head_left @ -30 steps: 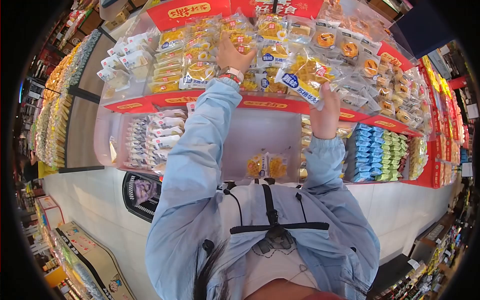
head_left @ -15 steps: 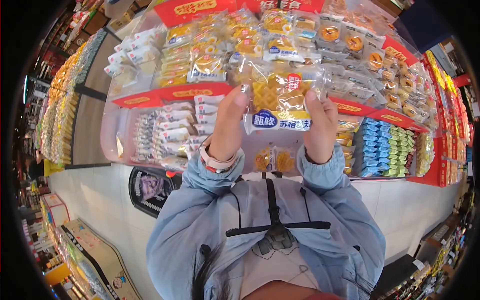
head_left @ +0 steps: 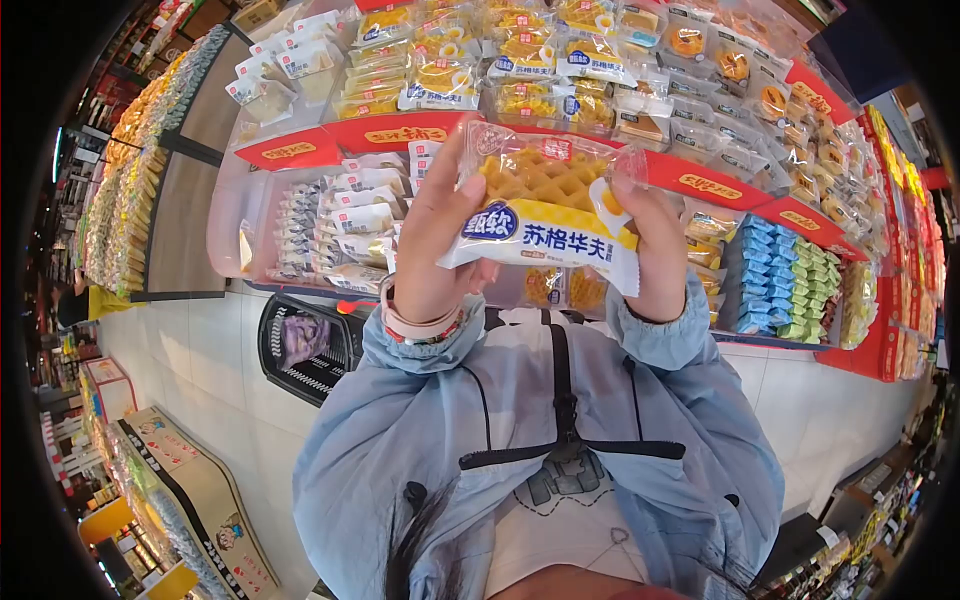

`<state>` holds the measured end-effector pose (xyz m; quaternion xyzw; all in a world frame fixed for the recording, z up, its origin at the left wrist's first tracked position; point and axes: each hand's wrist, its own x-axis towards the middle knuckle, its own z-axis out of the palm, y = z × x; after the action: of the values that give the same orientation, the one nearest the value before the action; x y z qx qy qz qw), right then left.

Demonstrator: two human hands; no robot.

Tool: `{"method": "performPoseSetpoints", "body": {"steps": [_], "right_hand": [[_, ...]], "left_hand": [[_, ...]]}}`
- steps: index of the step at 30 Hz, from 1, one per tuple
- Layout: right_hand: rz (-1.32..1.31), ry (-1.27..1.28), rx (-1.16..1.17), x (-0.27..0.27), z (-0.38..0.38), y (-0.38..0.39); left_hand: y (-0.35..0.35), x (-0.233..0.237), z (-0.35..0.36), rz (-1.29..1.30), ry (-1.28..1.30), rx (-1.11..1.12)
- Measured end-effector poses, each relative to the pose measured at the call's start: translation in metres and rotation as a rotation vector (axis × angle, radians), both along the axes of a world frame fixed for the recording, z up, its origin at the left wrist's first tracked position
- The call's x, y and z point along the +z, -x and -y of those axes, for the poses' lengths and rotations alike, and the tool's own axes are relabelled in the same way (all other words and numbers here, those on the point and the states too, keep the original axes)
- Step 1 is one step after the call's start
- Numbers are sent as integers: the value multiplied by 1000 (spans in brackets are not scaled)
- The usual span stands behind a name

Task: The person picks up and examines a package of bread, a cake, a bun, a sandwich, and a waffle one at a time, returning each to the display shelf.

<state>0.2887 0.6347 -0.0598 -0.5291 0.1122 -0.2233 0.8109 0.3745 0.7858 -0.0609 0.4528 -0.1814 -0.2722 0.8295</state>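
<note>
Between my two hands is a clear-wrapped waffle cake (head_left: 550, 205), with a white and yellow printed band along its lower side. My left hand (head_left: 437, 235) grips the left end, thumb on top and fingers beneath. At the right end my right hand (head_left: 650, 240) is closed on the wrapper, thumb over the front. The pack is tilted, its right side lower. Below and behind it, more wrapped waffles (head_left: 565, 287) lie in the lower bin. Similar waffle packs (head_left: 525, 50) are stacked on the upper tier just beyond my hands.
A black shopping basket (head_left: 310, 350) holding a purple package (head_left: 303, 338) stands on the floor at left. Red label strips (head_left: 385, 133) edge the display's upper tier. White-wrapped snacks (head_left: 360, 215) fill the lower left bin, and blue packets (head_left: 765, 275) and green packets (head_left: 808, 295) the right.
The waffle pack has tipped, its printed band now facing up more and its right side lower. My left hand has shifted its grip, with fingers now showing underneath. The view has shifted slightly.
</note>
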Motion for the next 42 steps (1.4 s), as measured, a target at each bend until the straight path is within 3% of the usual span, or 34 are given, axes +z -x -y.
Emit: {"method": "performPoseSetpoints", "body": {"steps": [3,5,7,8,11,14,16,19,24,27,33,35,37,40,42], "right_hand": [[134,382,-30,-18,3,5],[126,222,86,-15,5,8],[14,-391,291,5,5,11],[68,-238,272,5,5,12],[170,149,207,2,6,10],[52,455,194,-2,27,9],[84,514,163,-2,30,10],[243,632,116,-3,29,5],[366,792,191,2,34,1],[360,778,191,-2,34,3],[348,851,126,2,32,2],[255,937,42,6,25,9],[408,1078,49,3,21,11],[588,1226,37,-1,11,11],[693,1295,83,-7,3,8]], "left_hand": [[5,1,0,75,17,102],[16,19,9,27,38,255],[8,14,-5,30,8,51],[6,11,-10,32,-7,-50],[5,7,-11,233,47,-29],[9,17,-14,419,-102,39],[9,18,-11,562,-143,124],[-6,-1,-20,816,-442,81],[0,2,-16,830,-582,184],[-8,0,-17,1091,-528,183],[-7,2,-19,1160,-585,175],[12,-2,-9,699,-149,130],[16,-7,-9,472,10,113],[5,-8,-13,441,-176,191],[-1,-13,-14,389,-101,129]]}}
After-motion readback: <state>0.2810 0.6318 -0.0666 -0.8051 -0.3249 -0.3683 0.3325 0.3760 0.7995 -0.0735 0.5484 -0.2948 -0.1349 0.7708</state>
